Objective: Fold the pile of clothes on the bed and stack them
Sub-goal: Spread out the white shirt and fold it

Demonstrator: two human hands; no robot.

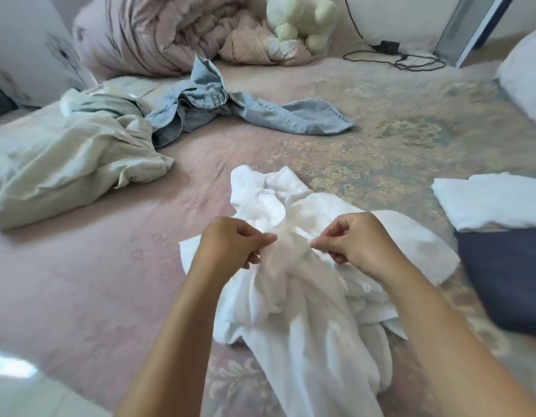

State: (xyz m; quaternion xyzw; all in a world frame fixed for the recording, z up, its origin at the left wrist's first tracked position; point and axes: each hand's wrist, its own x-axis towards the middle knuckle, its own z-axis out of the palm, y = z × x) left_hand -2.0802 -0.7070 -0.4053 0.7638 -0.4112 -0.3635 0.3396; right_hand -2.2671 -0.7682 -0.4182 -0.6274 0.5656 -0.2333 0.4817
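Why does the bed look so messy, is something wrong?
Nothing is broken or spilled. The mess is just unfolded laundry: a blue denim garment and a pale green garment lie crumpled at the left, and both hands pinch a bunched white garment. A folded white piece already sits on a dark one at the right.

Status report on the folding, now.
Left hand and right hand both pinch the white garment, still crumpled. Denim shirt and pale green garment unfolded. Folded stack to the right. Nothing obstructing.
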